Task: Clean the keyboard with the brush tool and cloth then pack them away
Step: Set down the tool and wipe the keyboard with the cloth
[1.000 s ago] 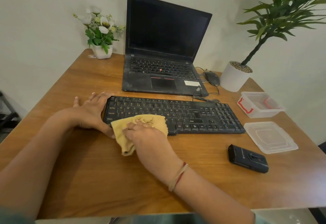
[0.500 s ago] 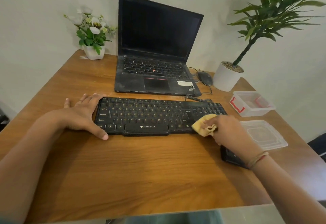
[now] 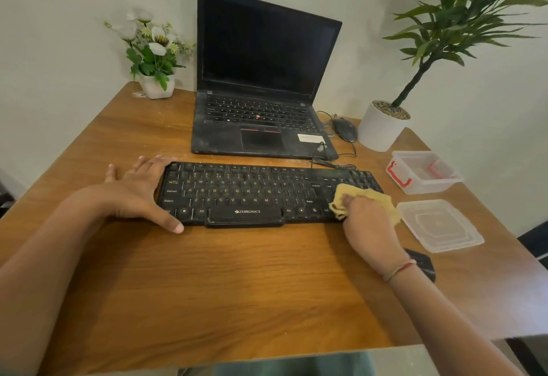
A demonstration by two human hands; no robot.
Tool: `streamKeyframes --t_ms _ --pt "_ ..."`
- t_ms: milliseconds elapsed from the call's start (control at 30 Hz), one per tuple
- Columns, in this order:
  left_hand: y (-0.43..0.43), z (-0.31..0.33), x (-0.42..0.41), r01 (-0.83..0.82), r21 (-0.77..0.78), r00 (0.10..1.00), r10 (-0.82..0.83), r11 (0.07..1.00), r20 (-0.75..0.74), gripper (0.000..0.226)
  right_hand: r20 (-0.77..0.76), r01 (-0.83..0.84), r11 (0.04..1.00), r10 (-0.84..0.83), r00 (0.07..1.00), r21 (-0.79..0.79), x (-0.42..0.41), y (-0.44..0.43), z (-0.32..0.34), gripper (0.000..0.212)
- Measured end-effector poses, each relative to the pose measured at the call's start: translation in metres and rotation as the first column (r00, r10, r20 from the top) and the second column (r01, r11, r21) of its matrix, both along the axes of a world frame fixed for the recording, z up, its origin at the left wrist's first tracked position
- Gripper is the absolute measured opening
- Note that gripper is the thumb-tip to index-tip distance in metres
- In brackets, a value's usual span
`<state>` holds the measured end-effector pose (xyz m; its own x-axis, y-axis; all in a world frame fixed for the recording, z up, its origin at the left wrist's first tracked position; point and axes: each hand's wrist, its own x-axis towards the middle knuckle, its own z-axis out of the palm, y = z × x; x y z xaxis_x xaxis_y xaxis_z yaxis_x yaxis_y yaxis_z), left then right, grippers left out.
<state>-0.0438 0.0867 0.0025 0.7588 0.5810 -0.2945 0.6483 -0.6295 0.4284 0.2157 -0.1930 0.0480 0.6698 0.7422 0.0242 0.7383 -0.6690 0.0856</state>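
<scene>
- Head view: the brush tool [image 3: 424, 263], a black thing near the table's right edge, was mostly hidden under the right wrist; its shape was hard to make out.
- The right hand [image 3: 367, 221] covered much of the yellow cloth [image 3: 351, 193], and its fingertips could not be seen.
- The wooden table [image 3: 207, 286] stood against a pale wall. It carried an open laptop [image 3: 261, 79], a mouse [image 3: 344, 129] and two potted plants at the back edge, and a clear box [image 3: 421, 172] and its lid [image 3: 439, 224] along the right edge.
- The keyboard [image 3: 252, 194] lay across the middle of the table.
- The left hand [image 3: 133, 192] lay flat and released against the keyboard's left end, as before.
- The right hand gripped the cloth on the keyboard's right end; a second earlier the cloth had been left of the keyboard's middle.
</scene>
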Motion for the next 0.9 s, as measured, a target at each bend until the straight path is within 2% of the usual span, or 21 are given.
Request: streamKeyframes --t_ms 67,100,167,200,267,333,400,500,600,700,800,867,900 --pt "0.000 0.000 -0.001 -0.001 0.000 1.000 0.001 1.000 0.005 0.157 -0.031 -0.064 0.998 0.064 0.997 0.019 -0.011 0.000 0.001 0.039" --pt "-0.001 0.001 -0.001 -0.001 -0.002 1.000 0.001 1.000 0.005 0.157 -0.107 -0.047 0.997 0.053 0.993 0.053 -0.010 -0.002 0.007 0.038" --pt "-0.001 0.001 -0.001 0.000 -0.004 1.000 0.000 1.000 -0.001 0.157 -0.323 0.070 0.982 -0.009 0.946 0.178 0.005 -0.006 0.026 0.031" --pt "-0.001 0.002 -0.001 0.001 -0.004 1.000 -0.001 1.000 -0.004 0.156 -0.362 0.128 0.952 -0.020 0.932 0.278 0.017 -0.009 0.036 0.028" --pt "-0.001 0.001 -0.001 0.005 -0.004 1.000 -0.005 1.000 -0.003 0.156 -0.267 0.164 0.867 -0.038 0.963 0.471 0.043 -0.011 0.052 0.024" --pt "-0.001 0.002 -0.001 0.007 -0.005 1.000 -0.007 1.000 -0.004 0.158 -0.149 0.153 0.831 -0.086 0.985 0.535 0.066 -0.005 0.057 0.020" --pt "-0.002 0.003 -0.002 0.006 -0.005 1.000 -0.006 1.000 -0.004 0.158 -0.143 0.174 0.878 -0.122 0.982 0.446 0.086 0.010 0.046 0.022" --pt "-0.003 0.003 -0.002 0.001 -0.010 1.000 -0.001 1.000 -0.004 0.159 -0.257 0.212 0.956 -0.157 0.954 0.204 0.091 0.034 0.015 0.025" --pt "-0.004 0.002 -0.002 -0.005 -0.014 1.000 0.005 1.000 0.000 0.159 -0.214 0.197 0.976 -0.173 0.961 0.092 0.071 0.044 -0.004 0.040" --pt "-0.003 0.003 0.000 -0.001 -0.015 1.000 0.001 1.000 0.007 0.158 -0.210 0.102 0.990 -0.079 0.975 0.102 0.048 0.049 -0.005 0.041" --pt "-0.003 0.002 -0.002 -0.010 -0.009 1.000 0.010 1.000 0.013 0.157 -0.294 -0.045 0.982 0.098 0.951 0.182 0.023 0.049 0.001 0.032" --pt "-0.004 0.004 -0.002 -0.009 -0.013 1.000 0.009 1.000 0.013 0.157 -0.377 -0.035 0.964 0.136 0.916 0.263 0.022 0.041 0.009 0.023" --pt "-0.004 0.004 -0.002 -0.008 -0.015 1.000 0.008 1.000 0.013 0.157 -0.370 0.003 0.952 0.116 0.922 0.306 0.026 0.036 0.015 0.021"
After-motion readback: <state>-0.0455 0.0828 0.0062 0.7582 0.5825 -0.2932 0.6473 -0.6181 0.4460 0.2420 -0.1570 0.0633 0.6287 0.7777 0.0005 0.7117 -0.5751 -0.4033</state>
